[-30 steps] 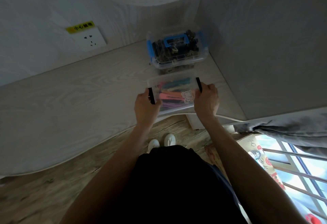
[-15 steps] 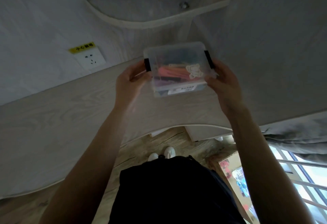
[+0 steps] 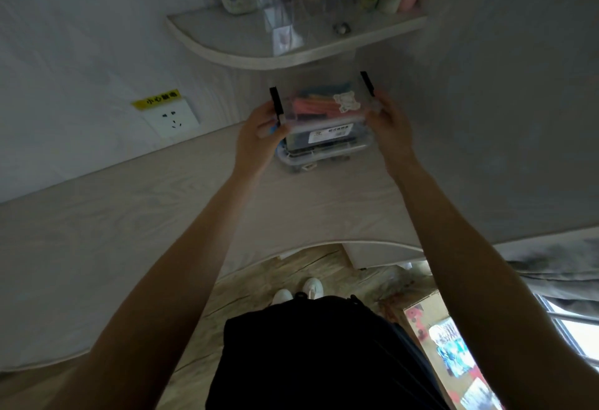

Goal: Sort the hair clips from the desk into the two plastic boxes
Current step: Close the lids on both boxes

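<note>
A: Begin with the big surfaces; the desk (image 3: 129, 234) is a pale wood-grain slab with a curved front edge, running into a corner under a rounded shelf (image 3: 259, 49) of the same finish.

B: And the boxes sit in that corner; the lower box (image 3: 311, 158) rests on the desk against the wall, a clear, rounded-corner plastic tub with dark contents I cannot make out; the upper box (image 3: 324, 101) is held right over it, touching or nearly touching, I cannot tell which.

A: The grip?

B: The left hand (image 3: 259, 134) clasps the left end beside its black latch (image 3: 276, 103), fingers curled round the rim; the right hand (image 3: 390, 119) pinches the right end by the other latch; both are holding firmly, as far as I can judge.

A: Inside the upper box?

B: Hair clips (image 3: 314, 105), long flat bars in pink, blue and orange, behind hazy clear plastic; a small pale sticker shows on the lid and a white label on the front wall.

A: What might go wrong?

B: Smooth plastic on smooth plastic; set off-centre, the top box could slide off the lid beneath, or tip if one hand lets go first; the shelf overhead is close, so lifting too high risks a knock; a loose latch would spill the clips.
</note>
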